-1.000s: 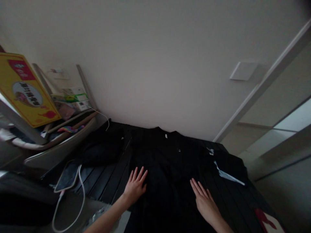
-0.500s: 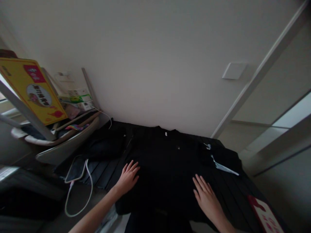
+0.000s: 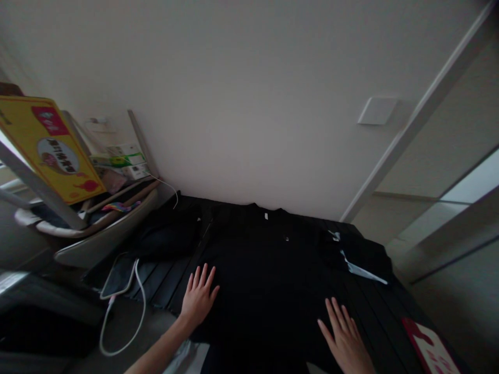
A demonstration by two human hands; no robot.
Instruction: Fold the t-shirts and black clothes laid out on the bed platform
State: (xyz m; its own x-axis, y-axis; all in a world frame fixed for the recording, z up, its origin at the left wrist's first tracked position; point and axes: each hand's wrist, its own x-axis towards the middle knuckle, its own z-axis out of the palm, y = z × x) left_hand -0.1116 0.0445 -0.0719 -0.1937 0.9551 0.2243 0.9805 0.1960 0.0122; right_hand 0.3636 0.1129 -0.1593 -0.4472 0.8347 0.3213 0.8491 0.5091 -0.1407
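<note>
- Left hand [image 3: 198,297]: open and flat, fingers spread wide, holding nothing, fingertips on the dark cloth.
- Right hand [image 3: 345,332]: open, fingers splayed and pressed down, empty, lower edge cut off by the frame.
- Between both hands and ahead of them: flat black cloth garment [image 3: 265,259], spread out, neckline far from the hands, small white collar tag [image 3: 266,216].
- Since the last view: both hands slid back toward the near side and slightly farther apart, with the left fingers fanned wider; garment lying much the same, no fold visible.
- Ahead of the right hand: white-grey strip [image 3: 364,272] across dark fabric.
- Beyond the right hand, near side: red-and-white printed card [image 3: 429,348], not touching the hand.
- Left of the left hand: black smartphone in a clear case [image 3: 119,278], with a white charging cable [image 3: 122,322] looping toward the near side.
- Under and beside the left hand: dark ribbed surface [image 3: 156,283], slats or pleats, impossible to tell.
- Far beyond the left hand: yellow printed cardboard panel [image 3: 50,145], leaning and tilted, well apart from both hands.
</note>
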